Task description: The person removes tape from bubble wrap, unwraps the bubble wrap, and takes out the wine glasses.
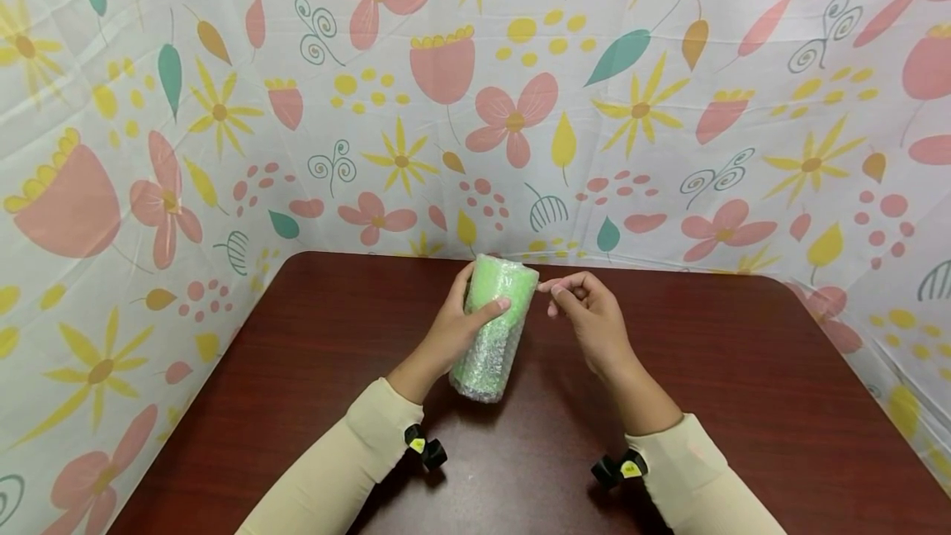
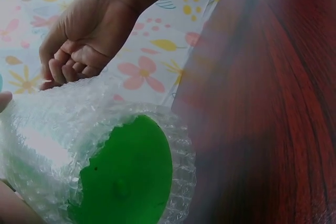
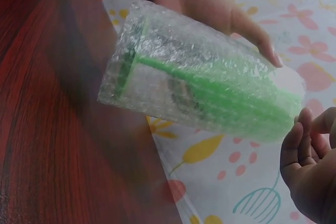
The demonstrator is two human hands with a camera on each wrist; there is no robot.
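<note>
A green cylinder-shaped item wrapped in bubble wrap (image 1: 486, 353) is held tilted over the table, its top leaning right in the head view. My left hand (image 1: 455, 327) grips it from the left side, thumb across the front. The left wrist view shows a round green end (image 2: 128, 174) inside the wrap's open edge. Seen from the right wrist, a green strip (image 3: 210, 85) runs lengthwise beneath the clear bubbles. At the upper right edge of the wrap, my right hand (image 1: 598, 324) pinches with thumb and forefinger, its other fingers curled.
The dark red-brown table (image 1: 312, 436) spreads beneath both hands. Behind it and along the left hangs a white floral cloth (image 1: 475, 180). A small black device is strapped at each sleeve cuff, such as the one on the right (image 1: 611, 471).
</note>
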